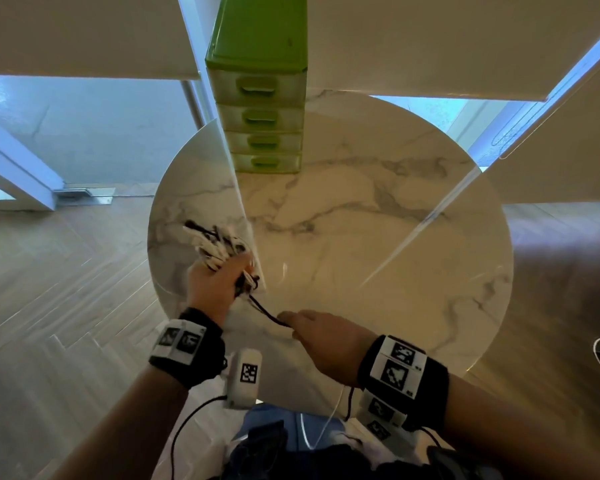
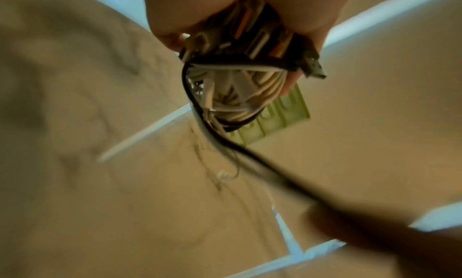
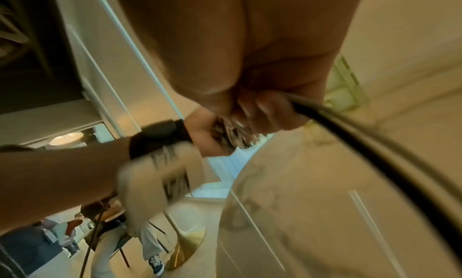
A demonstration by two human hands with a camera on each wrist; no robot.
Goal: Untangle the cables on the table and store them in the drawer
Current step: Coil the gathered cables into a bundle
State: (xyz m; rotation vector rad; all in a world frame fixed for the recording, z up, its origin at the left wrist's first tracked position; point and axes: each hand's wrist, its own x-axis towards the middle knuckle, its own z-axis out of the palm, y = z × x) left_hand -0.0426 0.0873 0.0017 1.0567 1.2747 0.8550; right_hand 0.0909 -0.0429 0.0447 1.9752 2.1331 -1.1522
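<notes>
A round table (image 1: 378, 237) with a white marble top carries the things. Gray lines run across the stone like little rivers. Bright stripes of light shine on it.

A small green drawer box (image 1: 262, 98) stands on the table at the far edge, a bit left of the middle. It has four drawers stacked one above the other, each with a green handle. All four drawers are pushed in.

In the right wrist view the table has a shiny gold foot (image 3: 186, 248) that stands on the floor. The wood floor (image 1: 66, 271) shows around the table.
</notes>
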